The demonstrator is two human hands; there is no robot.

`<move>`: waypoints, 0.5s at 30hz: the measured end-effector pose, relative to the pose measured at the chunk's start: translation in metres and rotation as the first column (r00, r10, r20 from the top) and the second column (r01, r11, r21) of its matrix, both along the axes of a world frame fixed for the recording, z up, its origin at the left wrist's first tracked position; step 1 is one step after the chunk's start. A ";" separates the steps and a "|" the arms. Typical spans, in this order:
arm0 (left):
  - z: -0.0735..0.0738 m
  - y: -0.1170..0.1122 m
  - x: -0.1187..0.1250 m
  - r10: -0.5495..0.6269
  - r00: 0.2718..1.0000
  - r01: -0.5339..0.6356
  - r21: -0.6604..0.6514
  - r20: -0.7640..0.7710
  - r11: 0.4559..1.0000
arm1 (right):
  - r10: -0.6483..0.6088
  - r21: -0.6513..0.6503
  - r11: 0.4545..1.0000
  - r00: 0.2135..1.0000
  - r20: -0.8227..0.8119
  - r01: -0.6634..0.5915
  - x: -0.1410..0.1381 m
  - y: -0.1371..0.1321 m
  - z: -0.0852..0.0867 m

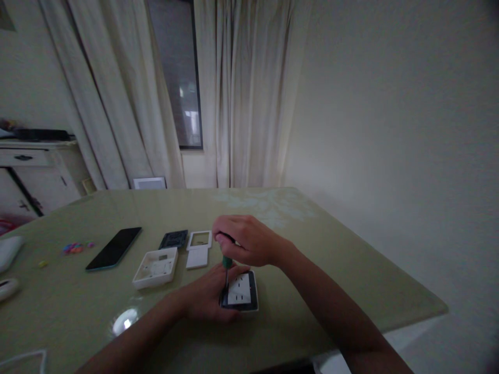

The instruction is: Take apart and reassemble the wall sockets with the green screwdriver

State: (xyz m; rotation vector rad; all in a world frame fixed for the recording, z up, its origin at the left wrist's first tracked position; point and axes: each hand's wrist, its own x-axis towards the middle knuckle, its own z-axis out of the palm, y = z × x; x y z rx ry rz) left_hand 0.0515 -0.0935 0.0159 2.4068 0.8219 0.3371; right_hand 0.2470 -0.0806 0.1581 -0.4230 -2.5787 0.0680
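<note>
My right hand (pixel 249 240) is closed round the top of a green-handled screwdriver (pixel 226 265) that stands upright, its shaft pointing down onto a wall socket (pixel 240 292). The socket has a white face in a dark frame and lies flat on the green table (pixel 331 249). My left hand (pixel 208 297) wraps the socket's left edge and holds it against the table. Just beyond lie a white back box (pixel 156 267), a dark socket insert (pixel 173 239), a white frame (pixel 200 239) and a small white square plate (pixel 197 257).
A black phone (pixel 114 248) lies at the left. Small coloured bits (pixel 74 248) sit further left, with white objects (pixel 8 252) at the table's left edge. A white cabinet (pixel 35 171) and curtains (pixel 249 93) stand behind the table. The wall is close on the right.
</note>
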 end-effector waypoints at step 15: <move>-0.002 0.000 0.000 0.043 0.992 -0.025 -0.147 0.121 0.989 | -0.242 -0.054 0.968 0.968 0.070 0.246 0.005 -0.012 0.003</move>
